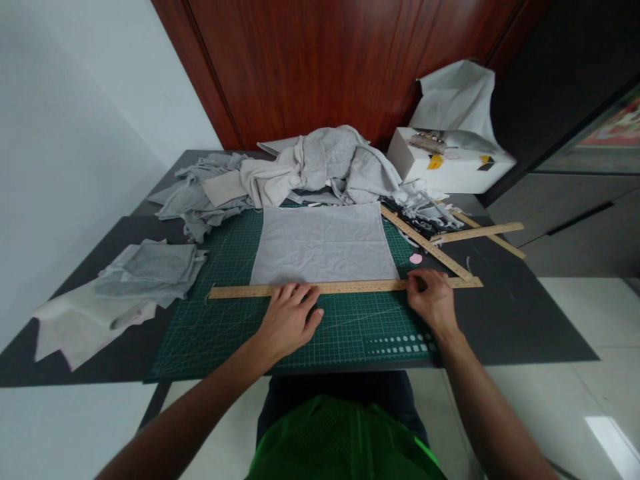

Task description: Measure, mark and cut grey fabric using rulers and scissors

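In the head view, the right hand (433, 300) is covering part of the long wooden ruler (360, 287) near its right end; its thumb and forefinger are curling into a loop, and whether they are pinching the ruler or only resting against it I cannot tell. The left hand (293, 317) is hiding another stretch, its fingers lying slightly spread across the wood. The ruler's markings are blurring, and the picture's lower edge is cutting off both forearms.

The grey cloth (325, 243) is lying flat on the green cutting mat (340, 333), its near edge running along the ruler. A heap of grey fabric (325, 160) is crowding its far side, while a second ruler (425, 241) is slanting past its right, meeting the long one. A small pink piece (415, 259) is sitting beside that. Folded grey pieces (155, 263) are lying to the left, and a white box (415, 163) is standing at the back of the dark tabletop (530, 313).

The cloth is showing faint creases and a roughly rectangular shape; the heap is looking soft and rumpled.
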`<action>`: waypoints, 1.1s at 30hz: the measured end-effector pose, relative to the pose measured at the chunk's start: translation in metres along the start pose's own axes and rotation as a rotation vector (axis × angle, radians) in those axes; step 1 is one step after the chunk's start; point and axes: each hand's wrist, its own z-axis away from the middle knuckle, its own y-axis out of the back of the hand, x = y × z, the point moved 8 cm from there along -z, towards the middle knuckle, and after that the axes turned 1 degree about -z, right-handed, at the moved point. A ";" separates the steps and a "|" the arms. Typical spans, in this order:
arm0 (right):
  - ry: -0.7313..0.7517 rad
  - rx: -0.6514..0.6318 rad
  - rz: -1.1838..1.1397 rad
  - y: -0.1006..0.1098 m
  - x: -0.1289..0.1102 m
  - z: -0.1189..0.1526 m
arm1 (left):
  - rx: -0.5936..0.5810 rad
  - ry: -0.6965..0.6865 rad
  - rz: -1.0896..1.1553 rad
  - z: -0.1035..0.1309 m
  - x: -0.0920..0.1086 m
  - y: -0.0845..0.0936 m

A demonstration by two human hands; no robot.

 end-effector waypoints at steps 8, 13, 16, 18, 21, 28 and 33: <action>0.012 -0.117 0.050 -0.020 0.034 -0.052 | 0.039 0.106 0.010 0.011 0.001 -0.003; 0.070 -0.253 0.126 -0.044 0.044 -0.060 | 0.040 0.115 0.007 0.015 0.000 -0.006; 0.063 -0.272 0.139 -0.047 0.050 -0.061 | 0.047 0.121 -0.002 0.016 0.000 -0.007; 0.032 -0.277 0.116 -0.045 0.055 -0.062 | 0.052 0.121 -0.005 0.016 0.000 -0.007; -0.019 -0.278 0.089 -0.041 0.062 -0.065 | 0.054 0.114 -0.004 0.016 0.000 -0.008; -0.181 -0.381 0.100 -0.033 0.078 -0.067 | 0.056 0.107 0.004 0.017 0.003 -0.007; -0.228 -0.384 -0.072 -0.023 0.060 -0.078 | 0.063 0.109 0.016 0.016 0.005 -0.006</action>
